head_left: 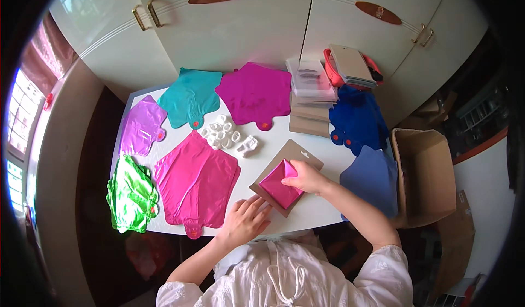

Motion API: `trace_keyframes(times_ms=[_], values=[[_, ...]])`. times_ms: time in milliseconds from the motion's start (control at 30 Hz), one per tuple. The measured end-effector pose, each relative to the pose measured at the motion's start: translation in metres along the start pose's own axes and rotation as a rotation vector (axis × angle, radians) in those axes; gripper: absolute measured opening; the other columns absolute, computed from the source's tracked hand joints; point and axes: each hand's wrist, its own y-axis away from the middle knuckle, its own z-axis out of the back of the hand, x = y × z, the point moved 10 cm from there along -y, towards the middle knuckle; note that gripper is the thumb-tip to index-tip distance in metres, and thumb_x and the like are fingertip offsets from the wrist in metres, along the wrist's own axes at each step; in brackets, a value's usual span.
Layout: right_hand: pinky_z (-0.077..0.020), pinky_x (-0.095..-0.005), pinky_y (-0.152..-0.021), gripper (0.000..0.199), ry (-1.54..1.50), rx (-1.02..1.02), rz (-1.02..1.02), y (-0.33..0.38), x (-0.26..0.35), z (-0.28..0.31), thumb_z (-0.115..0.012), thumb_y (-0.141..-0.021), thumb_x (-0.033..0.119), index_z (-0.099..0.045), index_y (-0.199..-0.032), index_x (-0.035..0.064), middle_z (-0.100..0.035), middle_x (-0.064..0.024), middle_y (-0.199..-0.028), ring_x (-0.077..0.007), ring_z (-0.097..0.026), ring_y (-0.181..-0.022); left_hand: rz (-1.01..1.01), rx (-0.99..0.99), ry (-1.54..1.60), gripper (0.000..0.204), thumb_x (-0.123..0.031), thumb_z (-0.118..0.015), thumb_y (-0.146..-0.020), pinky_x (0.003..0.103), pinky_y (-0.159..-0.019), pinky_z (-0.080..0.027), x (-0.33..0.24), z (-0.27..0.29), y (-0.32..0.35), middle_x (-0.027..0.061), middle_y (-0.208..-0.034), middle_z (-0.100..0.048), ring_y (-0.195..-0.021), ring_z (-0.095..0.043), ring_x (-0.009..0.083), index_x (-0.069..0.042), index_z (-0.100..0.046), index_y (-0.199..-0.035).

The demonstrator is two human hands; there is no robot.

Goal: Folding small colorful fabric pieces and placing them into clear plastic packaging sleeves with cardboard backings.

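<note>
A folded pink foil balloon (280, 185) lies on a brown backing card (263, 176) that has a hanging slot. My right hand (306, 178) grips the folded balloon at its right corner, with the thumb on top and the other fingers partly hidden. Beside the card's lower left edge, my left hand (246, 218) rests flat on the table with its fingers stretched out, holding nothing. To its left spreads a stack of flat pink foil balloons (196, 184), each with a rounded tab at the bottom. Small bundled white ribbon rolls (221, 133) sit beyond the card, one bundle (248, 146) apart.
Teal (188, 96), magenta (256, 95), purple (143, 126), green (130, 195), dark blue (358, 118) and light blue foil balloons (371, 180) line the white table. Clear sleeves (310, 80), cards (309, 122) and a red basket (331, 71) stand at the back. A cardboard box (429, 181) adjoins the right edge.
</note>
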Motion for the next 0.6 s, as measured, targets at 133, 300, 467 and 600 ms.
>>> trace_keyframes(times_ms=[133,300,467,600], values=[[-0.0493,-0.0346,-0.08,0.039,0.06,0.012,0.019,-0.005,-0.006,-0.003,-0.068,-0.077,0.011,-0.056,-0.111,-0.004,-0.066,-0.0174,-0.099,-0.0237,-0.064,-0.089,0.018,0.042,0.007,0.051,-0.028,-0.069,-0.079,0.043,-0.097,-0.039,0.0,-0.005,-0.003,0.0137,-0.126,-0.052,-0.122,-0.048,0.0284,-0.007,-0.054,-0.123],[-0.0497,-0.036,-0.079,0.038,0.081,-0.014,0.076,-0.007,-0.003,-0.001,-0.069,-0.077,0.012,-0.056,-0.109,-0.0042,-0.066,-0.0188,-0.098,-0.0267,-0.064,-0.088,0.028,0.059,0.006,0.059,-0.032,-0.069,-0.08,0.044,-0.101,-0.036,-0.003,-0.01,-0.008,0.0174,-0.129,-0.048,-0.125,-0.044,0.0309,-0.005,-0.049,-0.128],[-0.0499,-0.0388,-0.079,0.041,0.184,-0.019,0.068,-0.007,-0.003,0.001,-0.069,-0.077,0.018,-0.056,-0.108,-0.0047,-0.065,-0.0231,-0.098,-0.0332,-0.064,-0.089,0.027,0.141,0.009,0.066,-0.04,-0.066,-0.081,0.049,-0.104,-0.032,-0.005,-0.015,-0.016,0.0186,-0.137,-0.041,-0.13,-0.039,0.0324,-0.005,-0.045,-0.134],[-0.0499,-0.0429,-0.08,0.046,0.442,-0.032,0.039,-0.003,0.014,0.002,-0.069,-0.078,0.024,-0.054,-0.11,-0.005,-0.064,-0.0255,-0.099,-0.0388,-0.063,-0.092,0.028,0.187,-0.044,0.07,-0.049,-0.06,-0.083,0.052,-0.105,-0.028,-0.004,-0.02,-0.019,0.0185,-0.141,-0.037,-0.132,-0.035,0.0343,-0.007,-0.042,-0.136]])
